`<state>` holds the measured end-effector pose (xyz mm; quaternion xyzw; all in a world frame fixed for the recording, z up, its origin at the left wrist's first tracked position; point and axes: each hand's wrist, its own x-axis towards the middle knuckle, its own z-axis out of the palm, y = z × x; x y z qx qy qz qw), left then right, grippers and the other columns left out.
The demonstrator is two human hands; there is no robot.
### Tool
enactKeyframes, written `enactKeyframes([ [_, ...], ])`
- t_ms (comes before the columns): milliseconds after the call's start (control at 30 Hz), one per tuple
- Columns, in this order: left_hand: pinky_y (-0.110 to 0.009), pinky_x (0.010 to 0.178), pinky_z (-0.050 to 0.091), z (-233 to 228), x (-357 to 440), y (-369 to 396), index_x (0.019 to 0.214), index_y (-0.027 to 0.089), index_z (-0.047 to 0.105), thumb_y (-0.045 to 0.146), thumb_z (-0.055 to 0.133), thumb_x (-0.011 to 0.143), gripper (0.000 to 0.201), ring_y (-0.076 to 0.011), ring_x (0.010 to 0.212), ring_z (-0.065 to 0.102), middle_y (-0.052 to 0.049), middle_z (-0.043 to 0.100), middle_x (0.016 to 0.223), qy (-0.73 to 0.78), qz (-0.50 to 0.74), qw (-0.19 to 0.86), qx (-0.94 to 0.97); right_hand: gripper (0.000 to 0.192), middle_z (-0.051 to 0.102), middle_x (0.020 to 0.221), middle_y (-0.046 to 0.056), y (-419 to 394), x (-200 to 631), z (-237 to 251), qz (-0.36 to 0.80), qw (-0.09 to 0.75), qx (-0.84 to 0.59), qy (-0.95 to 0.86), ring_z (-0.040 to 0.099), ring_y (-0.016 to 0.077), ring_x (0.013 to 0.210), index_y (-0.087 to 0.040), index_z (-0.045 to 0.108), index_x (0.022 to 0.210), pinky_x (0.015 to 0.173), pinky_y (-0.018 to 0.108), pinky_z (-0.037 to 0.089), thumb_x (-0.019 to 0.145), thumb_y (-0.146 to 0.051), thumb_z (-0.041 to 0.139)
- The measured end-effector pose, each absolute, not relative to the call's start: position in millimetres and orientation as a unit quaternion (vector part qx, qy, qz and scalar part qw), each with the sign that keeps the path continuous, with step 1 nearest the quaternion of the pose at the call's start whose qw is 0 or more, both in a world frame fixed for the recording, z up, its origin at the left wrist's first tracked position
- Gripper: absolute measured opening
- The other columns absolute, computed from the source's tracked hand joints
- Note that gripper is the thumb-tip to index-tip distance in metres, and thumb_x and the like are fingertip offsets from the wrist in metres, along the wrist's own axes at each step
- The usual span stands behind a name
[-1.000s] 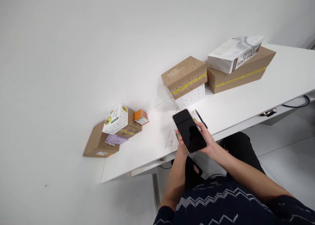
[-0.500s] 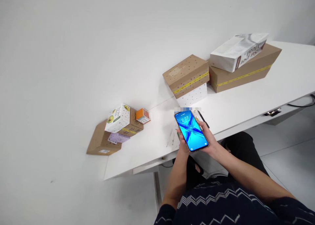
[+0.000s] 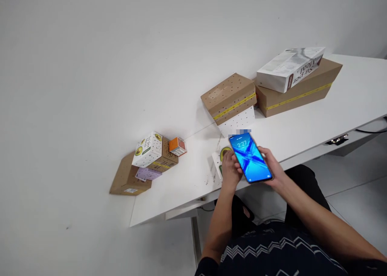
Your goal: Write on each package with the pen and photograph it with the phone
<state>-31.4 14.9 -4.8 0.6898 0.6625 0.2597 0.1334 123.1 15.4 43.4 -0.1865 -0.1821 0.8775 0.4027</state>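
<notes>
**Open tabletop to your right, boxes crowding the far edge**

From your hands, the white table (image 3: 302, 135) lies bare toward 2 and 3 o'clock, so you could pass freely there along the near edge. At 12 o'clock the brown cardboard box with yellow tape (image 3: 229, 97), stacked on a white dotted box (image 3: 237, 122), blocks the way. At 1 o'clock a long brown carton (image 3: 298, 91) carries a white printed box (image 3: 290, 68). At 10 o'clock the small orange cube box (image 3: 177, 146) and the white avocado-print box (image 3: 147, 149) stand at the table's left end; a clear strip lies between them and your hands.
</notes>
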Motion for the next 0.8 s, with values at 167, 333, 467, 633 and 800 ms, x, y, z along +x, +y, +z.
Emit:
enactKeyframes([
  [167, -0.046, 0.103, 0.045, 4.7, -24.9, 17.4, 0.102, 0.018, 0.064, 0.023, 0.045, 0.090, 0.023, -0.0258, 0.114, 0.056, -0.011, 0.064, 0.112, 0.595, 0.279, 0.018, 0.753, 0.048, 0.068, 0.099, 0.009, 47.0, 177.8, 11.7, 0.433, 0.482, -0.557, -0.519, 0.062, 0.0250, 0.082, -0.021, 0.063, 0.117, 0.080, 0.041, 0.049, 0.077, -0.046, 0.059],
  [333, -0.043, 0.104, 0.045, 3.0, -27.8, 16.3, 0.108, 0.019, 0.065, 0.028, 0.044, 0.093, 0.027, -0.0245, 0.114, 0.056, -0.011, 0.064, 0.113, 0.577, 0.276, -0.016, 0.769, 0.051, 0.063, 0.107, 0.022, 74.1, 210.4, -32.3, 0.040, 0.280, -0.676, -0.681, 0.058, 0.0325, 0.086, -0.014, 0.062, 0.121, 0.077, 0.047, 0.044, 0.077, -0.040, 0.056],
  [467, -0.048, 0.109, 0.039, 11.4, -33.0, 8.3, 0.124, 0.018, 0.058, 0.053, 0.055, 0.086, 0.052, -0.0309, 0.124, 0.049, -0.015, 0.057, 0.127, 0.557, 0.215, -0.003, 0.802, 0.052, 0.060, 0.111, 0.026, 86.7, 222.5, -52.1, -0.024, 0.206, -0.681, -0.702, 0.057, 0.0355, 0.086, -0.012, 0.061, 0.122, 0.070, 0.045, 0.043, 0.079, -0.040, 0.054],
  [633, -0.053, 0.112, 0.032, 11.9, -46.6, -7.3, 0.136, 0.022, 0.048, 0.061, 0.064, 0.075, 0.075, -0.0348, 0.132, 0.041, -0.015, 0.048, 0.139, 0.556, 0.143, 0.006, 0.819, 0.052, 0.060, 0.109, 0.030, 100.0, 234.2, -66.1, -0.018, 0.239, -0.678, -0.695, 0.053, 0.0408, 0.094, -0.010, 0.065, 0.115, 0.069, 0.047, 0.041, 0.082, -0.047, 0.052],
  [800, -0.052, 0.110, 0.033, 8.5, -66.2, 7.5, 0.135, 0.019, 0.049, 0.059, 0.060, 0.080, 0.070, -0.0365, 0.132, 0.040, -0.017, 0.048, 0.138, 0.651, 0.135, -0.018, 0.747, 0.053, 0.052, 0.125, 0.031, 95.3, 215.9, -58.4, -0.046, 0.311, -0.640, -0.701, 0.046, 0.0444, 0.111, -0.007, 0.066, 0.112, 0.082, 0.054, 0.041, 0.089, -0.050, 0.046],
])
